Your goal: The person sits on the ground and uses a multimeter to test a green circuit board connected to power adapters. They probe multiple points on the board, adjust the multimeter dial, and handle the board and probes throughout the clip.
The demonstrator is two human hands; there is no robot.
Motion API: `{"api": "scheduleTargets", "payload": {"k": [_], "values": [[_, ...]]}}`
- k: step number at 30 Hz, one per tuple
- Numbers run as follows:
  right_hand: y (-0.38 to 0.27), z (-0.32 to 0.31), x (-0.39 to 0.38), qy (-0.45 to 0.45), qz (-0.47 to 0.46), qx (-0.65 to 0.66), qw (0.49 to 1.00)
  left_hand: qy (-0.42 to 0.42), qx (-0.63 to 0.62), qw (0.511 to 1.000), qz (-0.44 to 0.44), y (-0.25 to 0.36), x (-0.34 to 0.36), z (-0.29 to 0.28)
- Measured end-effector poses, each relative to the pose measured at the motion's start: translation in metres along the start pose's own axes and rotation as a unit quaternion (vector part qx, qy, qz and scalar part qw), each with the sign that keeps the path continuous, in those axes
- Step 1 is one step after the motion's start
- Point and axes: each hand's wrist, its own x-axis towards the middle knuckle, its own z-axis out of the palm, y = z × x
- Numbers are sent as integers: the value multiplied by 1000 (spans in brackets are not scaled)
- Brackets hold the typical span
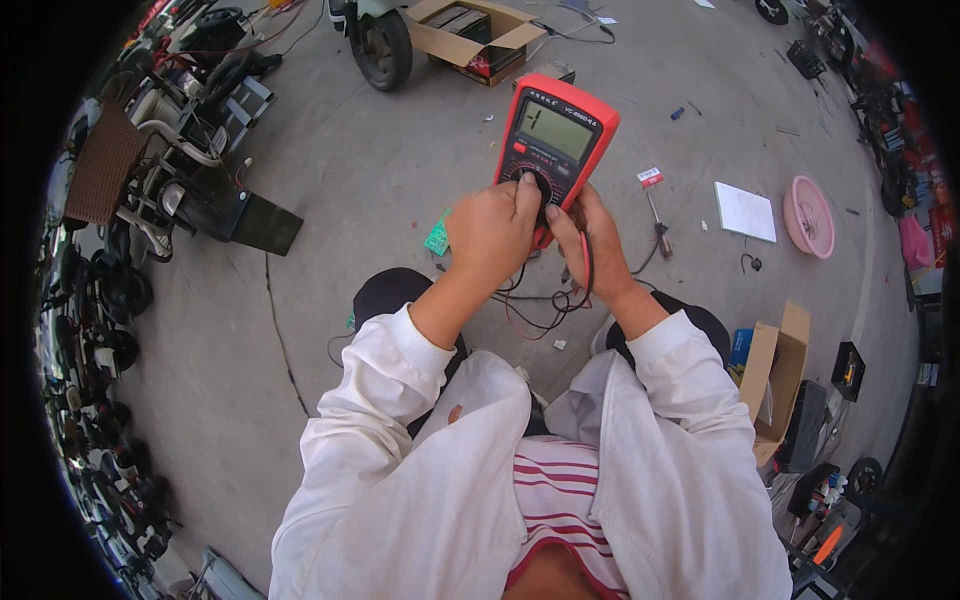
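Setting the dial of a red meter above the floor

The meter (560, 135) is held up in front of the person, clear of the concrete floor (220, 380) and tilted, its screen facing up toward the head. The right hand (598, 245) has a closed grip around the lower right side of the case, with its thumb near the dial (543, 188). The left hand (490, 225) has its fingers curled and its thumb on the dial; whether that grip actually pinches the knob, I cannot tell. Thin cables (548, 298) hang in loose loops below the hands.

The step in hand looks like choosing a setting. The next move probably calls for checking the screen, with the right hand steady so that the left can let go and sort out the cables.

A green circuit board (437, 233) lies on the floor just left of the hands; a screwdriver (665, 243) lies to their right, with a white sheet (745, 211) and a pink basin (822, 235) beyond it.
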Motion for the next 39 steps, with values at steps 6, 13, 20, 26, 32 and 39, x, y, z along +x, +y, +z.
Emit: {"api": "scheduleTargets", "payload": {"k": [6, 13, 20, 26, 32, 39], "values": [[6, 3, 0, 0, 30, 42, 999, -10, -43, 998, -38, 0, 0, 1], [14, 2, 2, -15, 28, 49, 998, -68, -92, 990, -83, -5, 4, 1], [14, 6, 2, -10, 36, 56, 998, -96, -125, 982, -102, -10, 5, 0], [13, 7, 2, 5, 65, 52, 997, -118, -170, 971, -119, -10, 6, -4], [0, -2, 8, 5, 99, 107, 989, -51, -232, 969, -62, -17, 15, -21], [-19, -11, 8, -63, 201, 164, 964, -155, -565, 785, -204, -30, 30, -20]]}}
